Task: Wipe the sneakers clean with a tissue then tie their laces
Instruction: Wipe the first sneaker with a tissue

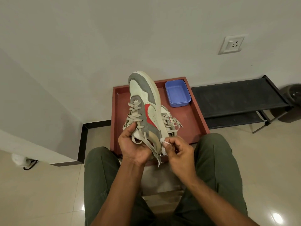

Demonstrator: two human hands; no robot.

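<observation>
A red-brown tray (197, 116) lay on the floor at the wall, near the centre of the view. In its one-o'clock corner sat a blue plastic tub (177, 93). At three o'clock stood a low black rack (236, 95), with a dark bin (293, 97) past it. A wall socket (232, 44) was mounted at two o'clock. At eight o'clock lay a white bundle with a black cord (24, 160).

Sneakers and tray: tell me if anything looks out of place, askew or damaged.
Nothing looks damaged. The laces of the held sneaker hang loose and untied, with the left hand gripping it while the right hand pinches a tissue at its heel. The second sneaker lies unlaced on the red tray.
</observation>
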